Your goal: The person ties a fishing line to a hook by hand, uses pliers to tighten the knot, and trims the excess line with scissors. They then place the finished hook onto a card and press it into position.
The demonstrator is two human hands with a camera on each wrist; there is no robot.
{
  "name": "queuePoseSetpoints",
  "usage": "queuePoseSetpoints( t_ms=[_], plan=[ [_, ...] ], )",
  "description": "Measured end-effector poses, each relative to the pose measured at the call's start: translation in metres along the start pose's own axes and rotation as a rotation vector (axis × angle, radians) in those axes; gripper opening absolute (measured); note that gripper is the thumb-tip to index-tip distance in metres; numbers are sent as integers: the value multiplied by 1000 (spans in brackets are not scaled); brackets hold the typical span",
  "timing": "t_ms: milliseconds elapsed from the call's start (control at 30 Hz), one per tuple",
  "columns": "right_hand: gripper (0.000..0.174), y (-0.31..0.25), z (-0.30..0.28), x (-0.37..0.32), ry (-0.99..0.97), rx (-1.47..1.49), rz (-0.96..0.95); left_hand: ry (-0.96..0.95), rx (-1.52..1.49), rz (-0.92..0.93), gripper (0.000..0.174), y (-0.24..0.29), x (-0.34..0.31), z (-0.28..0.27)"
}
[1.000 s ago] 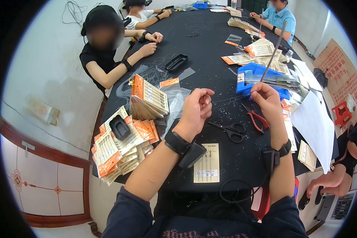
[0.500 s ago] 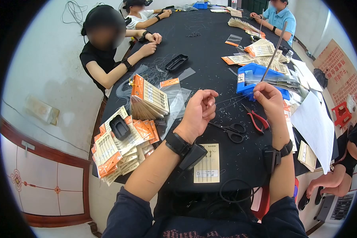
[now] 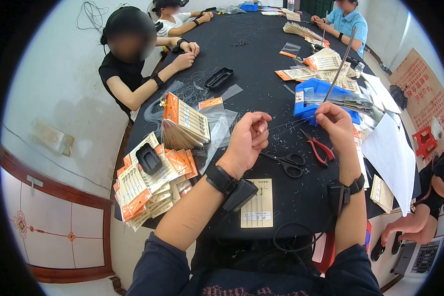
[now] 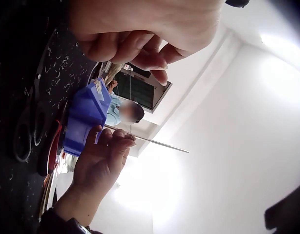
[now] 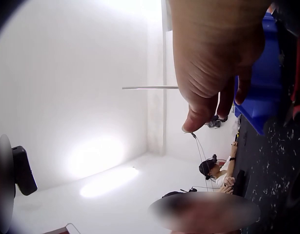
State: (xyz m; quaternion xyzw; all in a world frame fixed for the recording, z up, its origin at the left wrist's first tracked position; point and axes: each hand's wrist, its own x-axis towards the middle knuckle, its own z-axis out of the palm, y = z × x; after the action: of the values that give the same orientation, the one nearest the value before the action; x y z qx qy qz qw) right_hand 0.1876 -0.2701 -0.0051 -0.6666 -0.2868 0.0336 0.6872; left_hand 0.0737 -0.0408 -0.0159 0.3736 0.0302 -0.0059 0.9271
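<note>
Thin fishing line [image 3: 287, 127] stretches between my two hands above the black table. My left hand [image 3: 246, 140] pinches its near end, fingers curled toward the thumb. At the other end my right hand [image 3: 336, 127] pinches it in front of the blue bin [image 3: 302, 98]. In the right wrist view, a small dark metal piece [image 5: 193, 135] shows at the thumb tip, with two strands of line running from it. Below the hands lie black scissors [image 3: 292, 165] and red-handled pliers [image 3: 321, 150]. A cream card [image 3: 257, 202] with several lines fixed on it lies nearest my body.
An upright metal rod [image 3: 341, 64] rises behind my right hand. Stacked orange-and-cream cards [image 3: 133, 190] and a black tray [image 3: 149, 158] are at left. White paper sheets [image 3: 389, 153] lie at right. Other people sit around the table; line clippings litter the cloth.
My left hand has shifted slightly to the right, and my right hand has moved a little right too. The line remains stretched between them.
</note>
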Motion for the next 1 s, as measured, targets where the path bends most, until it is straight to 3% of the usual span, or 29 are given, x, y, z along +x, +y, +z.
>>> queuePoseSetpoints(
  t_ms=[200, 300, 433, 533, 633, 733, 833, 933, 1000],
  plan=[
    [11, 2, -2, 0, 17, -16, -28, -39, 32, 11, 19, 0, 0, 1],
    [12, 3, -3, 1, 21, -17, -58, -180, 580, 141, 18, 7, -2, 3],
    [11, 7, -3, 3, 16, -21, -88, -353, 1597, 634, 17, 7, -10, 17],
    [10, 6, 1, 2, 63, -50, -35, -213, 1651, 651, 22, 2, -8, 17],
    [11, 5, 10, 1, 71, -104, 44, -60, 1683, 750, 34, 2, -6, 14],
    [13, -2, 25, -5, 73, -77, 105, 45, 1493, 982, 40, -7, 1, 15],
    [16, -3, 37, -9, 30, 71, 151, -75, 528, 443, 37, -12, -2, 24],
    [17, -3, 41, -11, -13, 166, 173, -148, 160, 176, 33, -2, -4, 15],
    [16, -6, 45, -13, -13, 168, 160, -86, 420, 257, 30, -3, -4, 16]
  ],
)
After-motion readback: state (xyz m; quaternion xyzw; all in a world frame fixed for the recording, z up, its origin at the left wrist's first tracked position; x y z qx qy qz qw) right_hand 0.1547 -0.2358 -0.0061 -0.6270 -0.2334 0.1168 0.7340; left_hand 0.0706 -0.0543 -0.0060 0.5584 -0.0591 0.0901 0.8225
